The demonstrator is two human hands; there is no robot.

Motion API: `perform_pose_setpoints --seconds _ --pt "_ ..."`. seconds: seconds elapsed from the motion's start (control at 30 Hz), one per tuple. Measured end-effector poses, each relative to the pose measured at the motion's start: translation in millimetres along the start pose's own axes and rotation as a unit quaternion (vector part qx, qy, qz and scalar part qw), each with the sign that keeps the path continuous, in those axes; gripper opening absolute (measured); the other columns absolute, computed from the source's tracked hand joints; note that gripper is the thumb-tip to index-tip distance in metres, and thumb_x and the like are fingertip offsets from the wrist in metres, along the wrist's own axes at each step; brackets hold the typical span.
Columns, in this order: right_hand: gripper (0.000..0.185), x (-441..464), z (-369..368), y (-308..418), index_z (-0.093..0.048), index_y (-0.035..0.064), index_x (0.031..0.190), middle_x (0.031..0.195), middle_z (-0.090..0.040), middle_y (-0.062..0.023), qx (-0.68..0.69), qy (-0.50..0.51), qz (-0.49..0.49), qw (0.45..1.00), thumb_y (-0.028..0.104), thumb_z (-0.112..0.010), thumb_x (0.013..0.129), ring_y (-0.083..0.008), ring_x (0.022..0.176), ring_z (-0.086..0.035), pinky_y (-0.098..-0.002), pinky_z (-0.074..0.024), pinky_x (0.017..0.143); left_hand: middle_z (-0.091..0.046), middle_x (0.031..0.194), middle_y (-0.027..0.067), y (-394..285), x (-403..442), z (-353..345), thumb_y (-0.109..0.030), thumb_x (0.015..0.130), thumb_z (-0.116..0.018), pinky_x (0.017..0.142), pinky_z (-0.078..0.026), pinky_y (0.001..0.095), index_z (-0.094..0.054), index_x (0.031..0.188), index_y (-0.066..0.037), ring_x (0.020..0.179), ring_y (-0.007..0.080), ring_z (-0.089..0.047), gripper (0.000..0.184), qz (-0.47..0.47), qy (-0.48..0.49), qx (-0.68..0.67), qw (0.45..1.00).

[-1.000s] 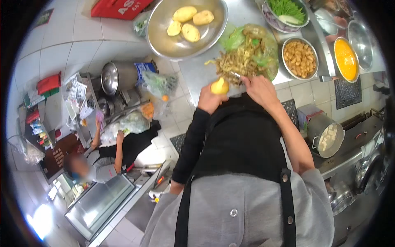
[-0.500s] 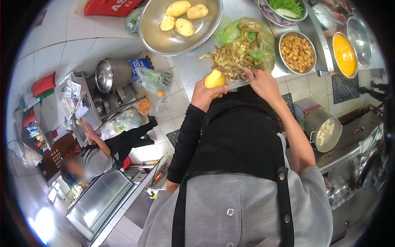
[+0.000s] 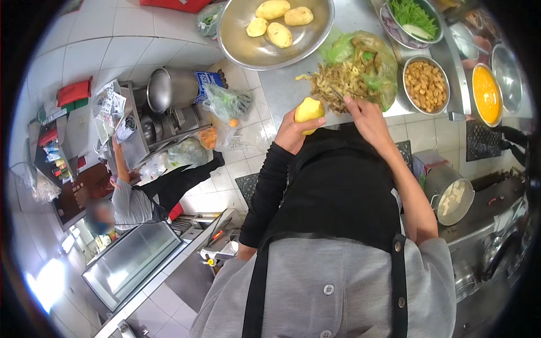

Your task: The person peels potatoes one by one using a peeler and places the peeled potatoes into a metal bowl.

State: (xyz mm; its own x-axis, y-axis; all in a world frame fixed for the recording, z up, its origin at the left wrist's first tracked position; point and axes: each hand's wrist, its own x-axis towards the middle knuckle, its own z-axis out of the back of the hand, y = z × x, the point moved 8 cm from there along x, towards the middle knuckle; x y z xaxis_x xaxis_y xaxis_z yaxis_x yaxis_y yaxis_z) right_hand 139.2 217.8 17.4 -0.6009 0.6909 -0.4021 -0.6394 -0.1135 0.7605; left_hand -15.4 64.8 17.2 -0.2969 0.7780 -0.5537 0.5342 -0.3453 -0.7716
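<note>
My left hand (image 3: 291,130) is wrapped round a peeled yellow potato (image 3: 309,111) at the table's front edge. To its right, my right hand (image 3: 368,120) is closed on a slim metal peeler (image 3: 338,92), mostly hidden by the fingers. The peeler is apart from the potato, over a heap of potato peelings (image 3: 332,80). Behind the peelings lies a green plastic bag (image 3: 385,79) with brown potatoes in it. A wide steel bowl (image 3: 236,49) at the far left of the table holds several peeled potatoes (image 3: 280,35).
Right of the bag stand a bowl of brown chunks (image 3: 426,79), a bowl of yellow liquid (image 3: 486,96) and a bowl of cut greens (image 3: 414,17). A large pot (image 3: 454,200) is at the right. A co-worker (image 3: 132,194) stands at a left-hand counter.
The view has shifted, so the table appears further right. My hands keep their grips, the peeler still over the peelings. The co-worker's arm now reaches further up the counter.
</note>
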Motion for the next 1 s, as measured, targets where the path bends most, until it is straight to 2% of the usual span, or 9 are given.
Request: perform_pose_setpoints --seconds 0.13,0.23,0.53,0.67,0.77,0.8,0.87,0.93,1.0 --pt "0.061 -4 -5 12 -0.074 -0.0042 0.098 0.081 -0.069 -0.0303 0.022 0.033 0.018 0.999 0.052 -0.053 0.11 -0.0497 0.087 -0.069 -0.0543 -0.0516 0.083 -0.07 0.126 0.0069 -16 0 7 -0.004 0.086 -0.089 0.1 -0.054 0.0318 -0.061 0.142 0.0 0.114 0.0165 -0.068 0.063 -0.078 -0.019 0.11 0.991" --pt "0.061 -7 -8 17 -0.073 -0.0039 0.096 0.078 -0.068 -0.03 0.008 0.019 0.064 0.998 0.052 -0.053 0.11 -0.05 0.085 -0.069 -0.0545 -0.052 0.082 -0.071 0.123 0.006 -13 3 17 -0.007 0.081 -0.094 0.102 -0.054 0.032 -0.06 0.14 0.001 0.112 0.0156 -0.068 0.069 -0.073 -0.026 0.174 0.982" --pt "0.052 -27 -23 60 -0.073 0.0016 0.087 0.077 -0.07 -0.0279 -0.126 0.036 0.135 0.982 0.046 -0.056 0.109 -0.0488 0.081 -0.07 -0.0551 -0.0556 0.074 -0.076 0.105 0.0124 -20 -5 17 -0.031 0.07 -0.099 0.089 -0.058 0.0354 -0.067 0.116 0.004 0.095 0.0201 -0.072 0.066 -0.054 -0.148 0.441 0.884" --pt "0.054 7 -27 -22 -0.075 0.0017 0.085 0.079 -0.072 -0.0268 -0.261 -0.055 0.122 0.956 0.046 -0.055 0.109 -0.0477 0.082 -0.071 -0.0563 -0.0563 0.075 -0.077 0.101 0.0153 -19 -5 20 -0.035 0.071 -0.096 0.088 -0.058 0.0364 -0.068 0.113 0.005 0.093 0.0234 -0.074 0.064 -0.062 -0.127 0.405 0.903" --pt "0.052 -11 -7 1 -0.075 0.0014 0.089 0.078 -0.072 -0.0267 -0.161 -0.058 0.061 0.983 0.045 -0.054 0.109 -0.0479 0.081 -0.071 -0.0573 -0.0559 0.075 -0.077 0.1 0.0156 -8 -12 31 -0.036 0.071 -0.095 0.087 -0.058 0.037 -0.069 0.111 0.005 0.092 0.0238 -0.074 0.062 -0.061 -0.153 0.419 0.893" --pt "0.05 -18 -9 14 -0.075 0.0027 0.095 0.079 -0.072 -0.0271 -0.133 -0.004 0.045 0.99 0.046 -0.055 0.109 -0.0491 0.08 -0.071 -0.0583 -0.0555 0.074 -0.077 0.1 0.0152 -13 -9 29 -0.035 0.071 -0.096 0.087 -0.058 0.0371 -0.07 0.111 0.005 0.092 0.0235 -0.074 0.062 -0.048 -0.154 0.429 0.889" --pt "0.05 -35 -14 45 -0.074 0.0026 0.098 0.079 -0.072 -0.0277 -0.103 0.011 0.102 0.989 0.047 -0.054 0.109 -0.05 0.08 -0.071 -0.0588 -0.0553 0.074 -0.076 0.1 0.0115 -20 -1 24 -0.032 0.073 -0.096 0.086 -0.058 0.0364 -0.07 0.112 0.005 0.092 0.0202 -0.073 0.059 -0.032 -0.141 0.453 0.88" --pt "0.052 -38 -20 58 -0.075 0.0019 0.098 0.08 -0.071 -0.0291 -0.113 0.042 0.129 0.984 0.047 -0.053 0.109 -0.051 0.08 -0.07 -0.0588 -0.0554 0.074 -0.077 0.102 0.0124 -26 1 13 -0.029 0.071 -0.096 0.087 -0.058 0.0353 -0.069 0.113 0.004 0.094 0.0206 -0.073 0.06 -0.007 -0.089 0.379 0.921" --pt "0.053 -5 -38 -7 -0.076 0.0014 0.097 0.08 -0.071 -0.0296 -0.172 0.014 0.076 0.982 0.047 -0.052 0.11 -0.051 0.081 -0.07 -0.0584 -0.0555 0.075 -0.077 0.103 0.0109 -17 -6 5 -0.023 0.073 -0.095 0.086 -0.058 0.0338 -0.069 0.113 0.003 0.092 0.0192 -0.073 0.055 -0.002 -0.045 0.295 0.954"
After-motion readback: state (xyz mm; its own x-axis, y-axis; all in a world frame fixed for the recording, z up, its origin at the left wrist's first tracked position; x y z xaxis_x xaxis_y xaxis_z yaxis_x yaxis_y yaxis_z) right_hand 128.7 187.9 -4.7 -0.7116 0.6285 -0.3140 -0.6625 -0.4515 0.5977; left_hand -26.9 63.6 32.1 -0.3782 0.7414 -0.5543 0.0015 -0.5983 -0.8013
